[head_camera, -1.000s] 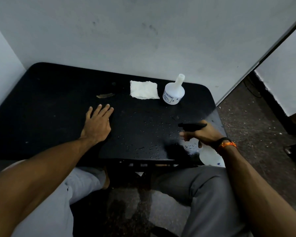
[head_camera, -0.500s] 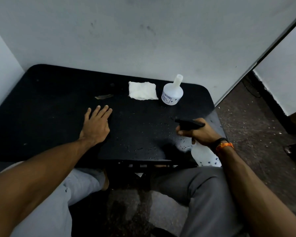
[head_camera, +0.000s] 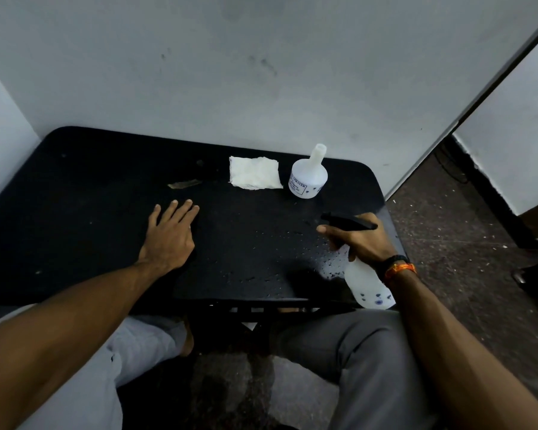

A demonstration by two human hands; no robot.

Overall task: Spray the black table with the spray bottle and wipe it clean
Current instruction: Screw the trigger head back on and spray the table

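Item 1, bench (head_camera: pixel 75 193): black top with rounded far corners, pushed against a pale wall. I count scattered water droplets (head_camera: pixel 292 243) across its right half, thickest toward the near right corner.

Item 2, spray bottle (head_camera: pixel 365 283): translucent white body with small dark blue marks, black trigger head (head_camera: pixel 350 222). I see it tilted over the bench's near right edge, nozzle pointing left across the top, body hanging down toward my lap.

Item 3, right hand (head_camera: pixel 359 240): curled round the neck of the spray bottle just below the trigger head, with one finger reaching forward under the head. A black band and an orange band (head_camera: pixel 399 268) sit on the wrist.

Item 4, left hand (head_camera: pixel 170 235): flat on the bench left of centre, palm down, fingers straight and held close together, holding nothing.

Item 5, white cloth (head_camera: pixel 253 173): folded square, lying flat near the far edge, untouched, well apart from both hands.

Item 6, second bottle (head_camera: pixel 307 178): white, upright, open narrow neck with no head fitted, printed label on its side, standing just right of the white cloth.

Item 7, scrap (head_camera: pixel 184 184): thin brownish strip on the bench, left of the white cloth.

Item 8, grey trousers (head_camera: pixel 370 361): my legs below the bench's near edge.
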